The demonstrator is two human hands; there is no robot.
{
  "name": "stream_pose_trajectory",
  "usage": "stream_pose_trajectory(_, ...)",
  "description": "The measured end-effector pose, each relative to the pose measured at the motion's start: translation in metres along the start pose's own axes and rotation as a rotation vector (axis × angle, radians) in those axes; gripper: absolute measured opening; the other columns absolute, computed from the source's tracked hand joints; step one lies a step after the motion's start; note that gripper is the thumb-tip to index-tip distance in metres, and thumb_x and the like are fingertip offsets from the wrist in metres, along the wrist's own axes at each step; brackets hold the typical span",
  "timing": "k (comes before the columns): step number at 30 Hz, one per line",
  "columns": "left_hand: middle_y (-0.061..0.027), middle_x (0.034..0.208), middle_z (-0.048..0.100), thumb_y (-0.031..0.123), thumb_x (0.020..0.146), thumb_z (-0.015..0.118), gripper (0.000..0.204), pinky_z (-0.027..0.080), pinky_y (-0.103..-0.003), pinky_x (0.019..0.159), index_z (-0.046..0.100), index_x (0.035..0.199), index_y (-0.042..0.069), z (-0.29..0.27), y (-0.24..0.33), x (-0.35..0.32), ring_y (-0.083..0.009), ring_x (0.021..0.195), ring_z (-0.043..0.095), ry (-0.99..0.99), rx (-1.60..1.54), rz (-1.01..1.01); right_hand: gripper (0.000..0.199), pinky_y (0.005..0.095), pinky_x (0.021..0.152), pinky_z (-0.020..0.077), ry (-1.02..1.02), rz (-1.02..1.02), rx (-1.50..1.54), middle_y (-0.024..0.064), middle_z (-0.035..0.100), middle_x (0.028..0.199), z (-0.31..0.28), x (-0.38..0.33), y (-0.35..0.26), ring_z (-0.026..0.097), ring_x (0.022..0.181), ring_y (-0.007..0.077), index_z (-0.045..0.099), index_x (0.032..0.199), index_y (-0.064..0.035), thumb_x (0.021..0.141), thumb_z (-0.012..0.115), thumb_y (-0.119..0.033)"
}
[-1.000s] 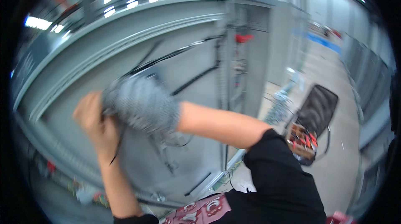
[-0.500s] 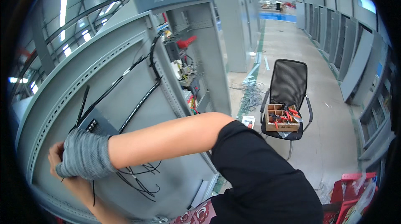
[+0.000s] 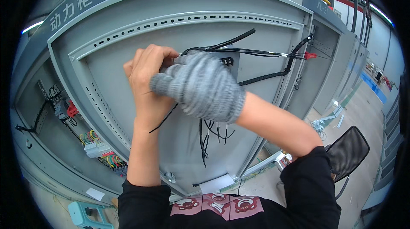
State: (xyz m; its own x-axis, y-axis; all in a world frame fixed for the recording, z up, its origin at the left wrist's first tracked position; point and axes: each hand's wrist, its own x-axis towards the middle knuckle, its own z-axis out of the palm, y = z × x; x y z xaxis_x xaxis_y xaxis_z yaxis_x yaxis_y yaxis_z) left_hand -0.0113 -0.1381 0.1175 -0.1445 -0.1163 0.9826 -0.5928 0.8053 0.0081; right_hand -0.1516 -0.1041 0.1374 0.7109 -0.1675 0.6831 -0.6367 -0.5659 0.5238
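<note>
- While the gloved right hand (image 3: 200,86) is overlapped with the bare left hand (image 3: 147,75) before the upper middle of the door (image 3: 115,62), wire handling is judged in hand.
- Left fingers curled, right ones blurred; what is gripped cannot be told.
- Black wires (image 3: 256,51) seen across the door's upper part; others hung lower on it.
- Next, steady two-handed control of the wires is probably needed.
</note>
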Motion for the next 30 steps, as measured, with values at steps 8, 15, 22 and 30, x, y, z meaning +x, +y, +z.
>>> stream_pose_trajectory(8, 0.002, 0.079, 0.057, 0.002, 0.063, 0.071, 0.028, 0.03, -0.032, 0.078, 0.064, 0.088, 0.013, 0.008, 0.001, -0.001, -0.0179, 0.081, 0.054, -0.005, 0.012, 0.024, 0.015, 0.0387, 0.061, 0.0479, 0.048, -0.027, -0.088, 0.0061, 0.062, 0.077, -0.011, -0.002, -0.001, 0.062, 0.07, 0.0264, 0.059, 0.092, -0.012, 0.077, 0.059, -0.009)
stream_pose_trajectory(15, 0.0028, 0.081, 0.057, 0.005, 0.07, 0.074, 0.026, 0.031, -0.034, 0.08, 0.066, 0.094, 0.013, 0.007, 0.01, 0.0, -0.0184, 0.081, 0.054, 0.0, 0.054, -0.025, 0.015, 0.04, 0.072, 0.0504, 0.165, 0.068, 0.263, 0.0069, 0.065, 0.087, -0.004, -0.033, 0.02, 0.063, 0.08, 0.0299, 0.065, 0.095, -0.0105, 0.08, 0.065, -0.007)
stream_pose_trajectory(22, -0.0011, 0.094, 0.06, -0.001, 0.074, 0.07, 0.034, 0.035, -0.033, 0.083, 0.068, 0.105, 0.012, 0.013, 0.005, -0.008, -0.0189, 0.086, 0.057, 0.006, -0.042, 0.078, 0.037, 0.0359, 0.092, 0.0496, 0.397, 0.37, 0.1, 0.0086, 0.068, 0.105, -0.043, -0.079, 0.036, 0.064, 0.101, 0.026, 0.068, 0.11, -0.0089, 0.075, 0.078, -0.006)
stream_pose_trajectory(30, -0.0057, 0.094, 0.061, -0.007, 0.072, 0.068, 0.035, 0.043, -0.033, 0.077, 0.069, 0.104, 0.007, 0.023, 0.004, -0.009, -0.023, 0.086, 0.058, 0.077, -0.006, 0.166, 0.021, 0.0367, 0.088, 0.0504, 0.276, 0.436, 0.054, 0.0117, 0.068, 0.096, -0.033, -0.076, 0.051, 0.064, 0.093, 0.0286, 0.071, 0.103, -0.0063, 0.082, 0.071, -0.009)
